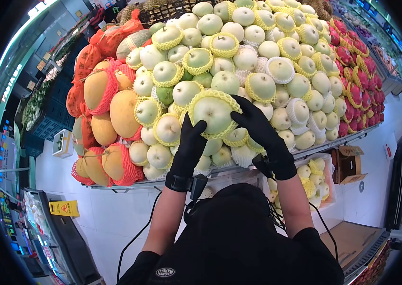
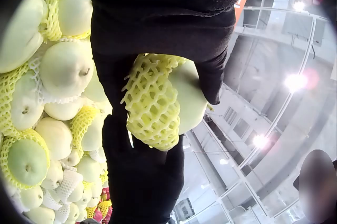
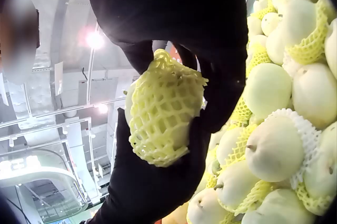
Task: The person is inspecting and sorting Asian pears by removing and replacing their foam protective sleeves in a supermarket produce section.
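Observation:
A pale green melon [image 1: 212,114] in a yellow foam net is held up above the fruit pile between two black-gloved hands. The left hand [image 1: 190,142] grips its left side, thumb near the front. The right hand [image 1: 257,124] curls its fingers over the upper right edge. In the left wrist view the net [image 2: 152,103] wraps one side of the melon, bare skin [image 2: 189,97] showing on the other. The right wrist view shows the netted melon [image 3: 163,113] with gloved fingers above and below it.
Many pale melons [image 1: 246,57] fill the sloped stand. Orange melons in red nets [image 1: 126,114] lie left, dragon fruit [image 1: 355,92] right. Below the stand's edge are a box of netted melons [image 1: 312,180] and a brown carton [image 1: 348,165]. A yellow floor sign [image 1: 64,208] stands at left.

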A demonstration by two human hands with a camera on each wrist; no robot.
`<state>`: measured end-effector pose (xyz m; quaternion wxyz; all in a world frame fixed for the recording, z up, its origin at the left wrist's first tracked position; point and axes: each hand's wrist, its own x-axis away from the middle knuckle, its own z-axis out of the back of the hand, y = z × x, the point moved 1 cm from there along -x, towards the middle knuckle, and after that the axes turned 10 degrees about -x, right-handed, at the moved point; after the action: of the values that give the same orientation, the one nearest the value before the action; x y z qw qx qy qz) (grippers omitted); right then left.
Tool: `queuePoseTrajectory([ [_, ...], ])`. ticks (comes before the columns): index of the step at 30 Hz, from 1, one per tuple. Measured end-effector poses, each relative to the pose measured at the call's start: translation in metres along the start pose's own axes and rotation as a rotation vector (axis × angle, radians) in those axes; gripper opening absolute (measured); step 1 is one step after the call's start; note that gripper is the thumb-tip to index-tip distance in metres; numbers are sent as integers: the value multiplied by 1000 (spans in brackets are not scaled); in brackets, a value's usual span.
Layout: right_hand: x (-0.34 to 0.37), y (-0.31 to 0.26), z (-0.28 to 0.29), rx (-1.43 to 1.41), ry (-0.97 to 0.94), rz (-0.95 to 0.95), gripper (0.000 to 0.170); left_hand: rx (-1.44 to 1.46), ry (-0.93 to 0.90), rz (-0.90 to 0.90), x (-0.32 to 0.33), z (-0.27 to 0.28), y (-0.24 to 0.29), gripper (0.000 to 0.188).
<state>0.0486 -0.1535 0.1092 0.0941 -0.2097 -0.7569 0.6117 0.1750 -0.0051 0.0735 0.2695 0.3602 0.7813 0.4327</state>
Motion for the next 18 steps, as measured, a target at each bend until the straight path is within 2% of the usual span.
queuePoseTrajectory([
  [5,0,5,2,26,8,-32,53,-51,-33,-40,4,-9,9,66],
  [7,1,3,5,73,25,-44,65,-159,6,-7,4,-4,9,63],
  [8,3,1,7,99,35,-52,71,-111,12,14,4,-4,9,62],
  [11,9,-12,7,433,10,164,95,-53,50,56,3,-8,13,57],
  [12,8,-16,4,500,-19,149,115,-93,72,58,2,-6,11,54],
  [15,7,-1,-8,573,-45,270,119,-167,89,55,2,-8,11,52],
  [16,5,1,-13,691,-61,225,122,-200,84,58,2,-8,12,52],
  [18,2,9,-19,663,-80,261,121,-257,69,60,3,-11,12,52],
])
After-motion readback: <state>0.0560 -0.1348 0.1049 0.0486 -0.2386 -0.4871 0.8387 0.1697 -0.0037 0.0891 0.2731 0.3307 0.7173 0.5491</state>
